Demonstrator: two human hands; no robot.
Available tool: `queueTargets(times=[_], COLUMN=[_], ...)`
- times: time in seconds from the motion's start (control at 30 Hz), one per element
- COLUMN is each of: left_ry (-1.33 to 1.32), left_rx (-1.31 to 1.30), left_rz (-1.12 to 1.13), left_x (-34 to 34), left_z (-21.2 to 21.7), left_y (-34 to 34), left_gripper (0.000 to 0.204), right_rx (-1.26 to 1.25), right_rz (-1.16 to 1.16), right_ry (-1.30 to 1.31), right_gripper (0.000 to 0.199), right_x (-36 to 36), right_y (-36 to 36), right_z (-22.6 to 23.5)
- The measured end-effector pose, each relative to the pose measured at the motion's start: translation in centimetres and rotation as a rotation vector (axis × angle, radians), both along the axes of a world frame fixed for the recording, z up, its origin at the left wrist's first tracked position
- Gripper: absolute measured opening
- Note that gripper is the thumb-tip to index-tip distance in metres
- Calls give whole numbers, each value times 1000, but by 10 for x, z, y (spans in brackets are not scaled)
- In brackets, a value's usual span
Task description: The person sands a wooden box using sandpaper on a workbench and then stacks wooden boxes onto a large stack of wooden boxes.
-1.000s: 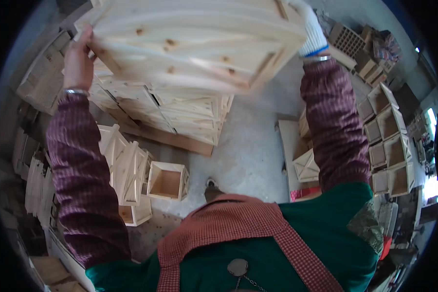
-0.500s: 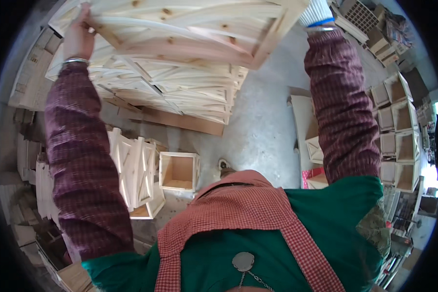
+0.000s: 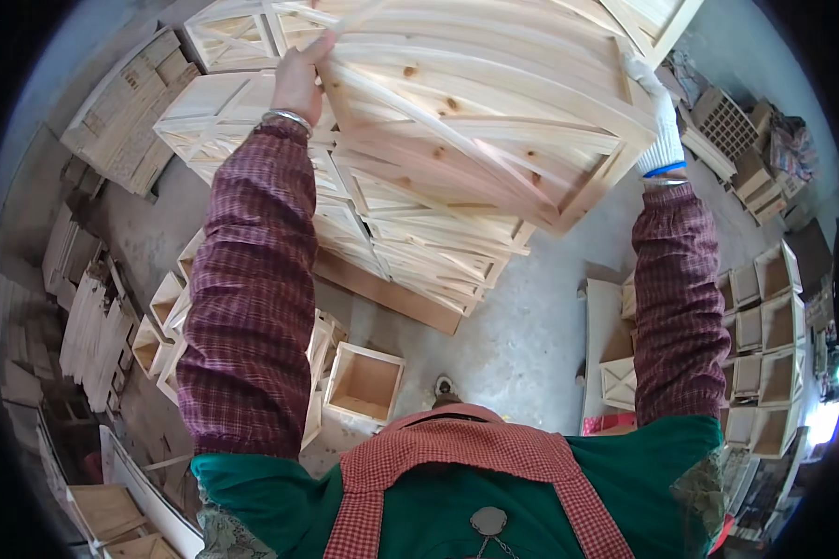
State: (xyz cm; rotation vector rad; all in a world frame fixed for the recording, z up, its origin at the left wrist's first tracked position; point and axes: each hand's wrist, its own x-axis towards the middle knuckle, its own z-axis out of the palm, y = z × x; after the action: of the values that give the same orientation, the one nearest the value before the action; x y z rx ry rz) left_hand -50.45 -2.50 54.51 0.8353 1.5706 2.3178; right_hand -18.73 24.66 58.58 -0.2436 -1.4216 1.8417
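Both my arms reach forward to a pale wooden crate (image 3: 475, 102) with diagonal braces and knots in its boards. My left hand (image 3: 298, 86), bare, is closed on the crate's left edge. At the opposite edge my right hand (image 3: 657, 116), in a white knit glove with a blue cuff, grips the frame; its fingertips are partly hidden. Beneath and behind this crate stands a stack of similar braced crates (image 3: 429, 256), resting on a brown board (image 3: 382, 296). Whether the held crate touches the stack below cannot be made out.
A small open wooden box (image 3: 365, 382) sits on the floor close to my foot, with more boxes to its left. Stacked boxes (image 3: 774, 321) line the right side, near a low flat cart (image 3: 598, 321). Piled wood slats (image 3: 130, 107) stand far left.
The crate and both hands now appear farther right and lower in the picture. My right hand has come into fuller view at the crate's edge. Both hands keep their hold.
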Motion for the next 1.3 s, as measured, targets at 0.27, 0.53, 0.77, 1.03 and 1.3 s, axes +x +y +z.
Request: queueTargets(times=[0.27, 0.53, 0.77, 1.03, 1.3], left_ry=[-27, 46, -38, -132, -5], left_rx=[-63, -73, -177, -385, -407], left_rz=[16, 14, 20, -62, -87], left_x=[-17, 0, -6, 51, 56], left_z=[-4, -12, -61, -76, -76], left_y=[6, -4, -52, -96, -73], left_gripper=[71, 71, 55, 59, 61], right_rx=[3, -97, 511, -212, -252], right_rz=[-55, 86, -418, -222, -342], right_ry=[-29, -6, 18, 17, -45], right_gripper=[44, 46, 45, 40, 34], right_x=[-9, -2, 29, 84, 95], right_y=[19, -6, -40, -75, -114], right_z=[-1, 1, -50, -132, -206])
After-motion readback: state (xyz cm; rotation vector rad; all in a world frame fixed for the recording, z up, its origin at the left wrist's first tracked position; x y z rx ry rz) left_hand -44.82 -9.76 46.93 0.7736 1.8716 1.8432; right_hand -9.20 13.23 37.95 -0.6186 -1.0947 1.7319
